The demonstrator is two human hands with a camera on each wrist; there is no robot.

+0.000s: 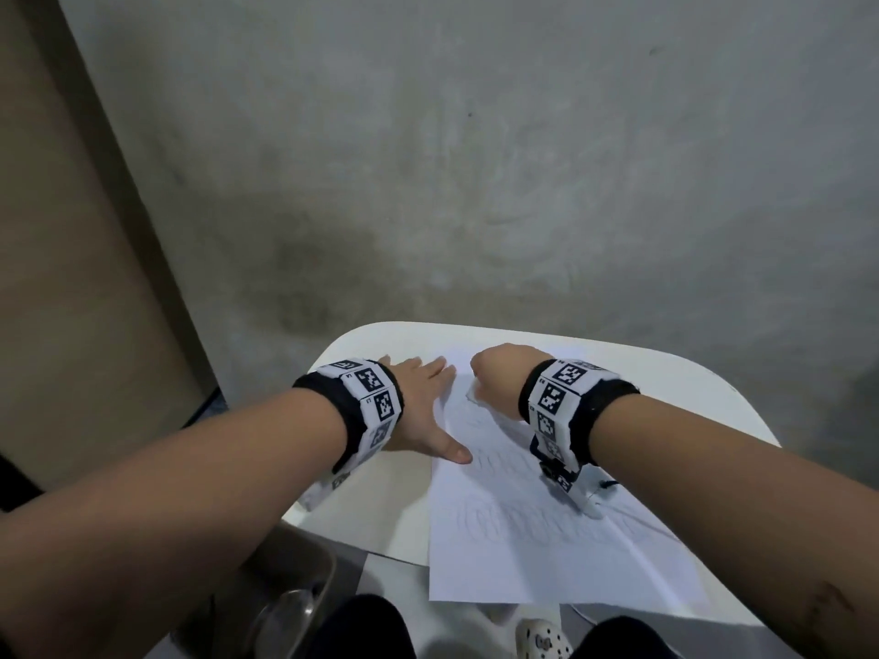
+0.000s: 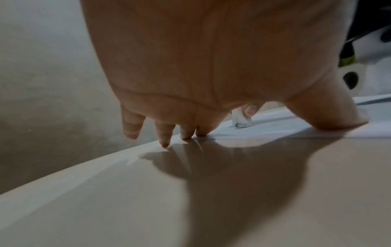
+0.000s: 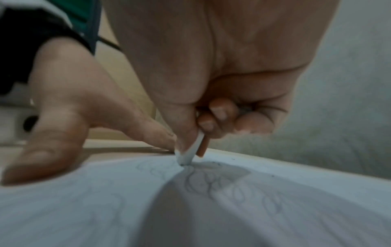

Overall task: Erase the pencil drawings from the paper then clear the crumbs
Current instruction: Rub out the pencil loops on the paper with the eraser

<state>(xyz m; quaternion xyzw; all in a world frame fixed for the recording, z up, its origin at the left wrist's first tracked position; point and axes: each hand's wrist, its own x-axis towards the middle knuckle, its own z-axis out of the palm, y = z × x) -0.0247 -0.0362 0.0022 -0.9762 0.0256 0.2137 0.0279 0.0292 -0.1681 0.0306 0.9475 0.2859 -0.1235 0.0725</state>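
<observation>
A white sheet of paper (image 1: 547, 525) with faint pencil loops (image 3: 213, 182) lies on a small white table (image 1: 713, 401). My left hand (image 1: 418, 411) lies flat with spread fingers on the paper's left edge, thumb on the sheet. My right hand (image 1: 494, 378) is curled round a small white eraser (image 3: 190, 152), whose tip presses the paper near its far edge. The eraser (image 2: 241, 120) also shows past my left palm (image 2: 211, 66) in the left wrist view. A few dark crumbs (image 3: 273, 175) dot the paper.
A grey concrete floor (image 1: 475, 159) lies beyond the table. A beige wall panel (image 1: 62, 230) stands at the left. A metal chair part (image 1: 290, 592) sits below my left forearm, and a white clog (image 1: 542, 642) shows under the table's near edge.
</observation>
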